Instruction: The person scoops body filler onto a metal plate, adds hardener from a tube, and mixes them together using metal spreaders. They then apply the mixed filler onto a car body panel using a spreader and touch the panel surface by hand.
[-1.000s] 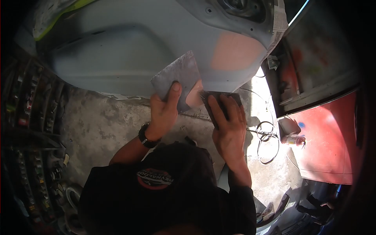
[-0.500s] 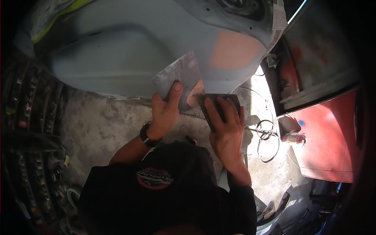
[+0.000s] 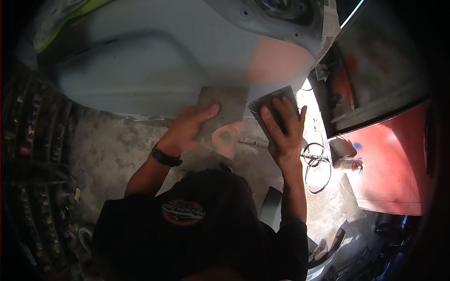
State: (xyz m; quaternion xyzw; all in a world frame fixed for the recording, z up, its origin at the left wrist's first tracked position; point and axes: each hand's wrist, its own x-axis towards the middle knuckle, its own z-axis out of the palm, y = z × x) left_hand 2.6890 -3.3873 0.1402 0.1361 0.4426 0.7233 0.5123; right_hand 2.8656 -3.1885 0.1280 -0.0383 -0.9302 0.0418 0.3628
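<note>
My left hand [image 3: 191,125] grips a grey flat plate [image 3: 222,103], its thumb lying on top; a patch of pinkish-orange paste [image 3: 226,138] is on the plate's lower right part. In my right hand [image 3: 285,125] is a dark rectangular spreader [image 3: 266,104], held with the fingers spread over its face. The spreader is apart from the plate, to its right. Both are over the lower edge of a grey car panel [image 3: 140,70], which has a pinkish-orange patch [image 3: 277,61] at its right. Whether the spreader touches the panel I cannot tell.
Newspaper [image 3: 330,33] covers the panel's right edge. To the right, a red panel [image 3: 391,164] is beside a bottle [image 3: 348,164] and a looped black cable [image 3: 317,157] on the concrete floor [image 3: 110,145]. Racks of small items [image 3: 33,117] line the left side.
The plate has turned more upright and moved down a little. My right hand and the spreader have moved up and right, away from the paste. The view has shifted slightly.
</note>
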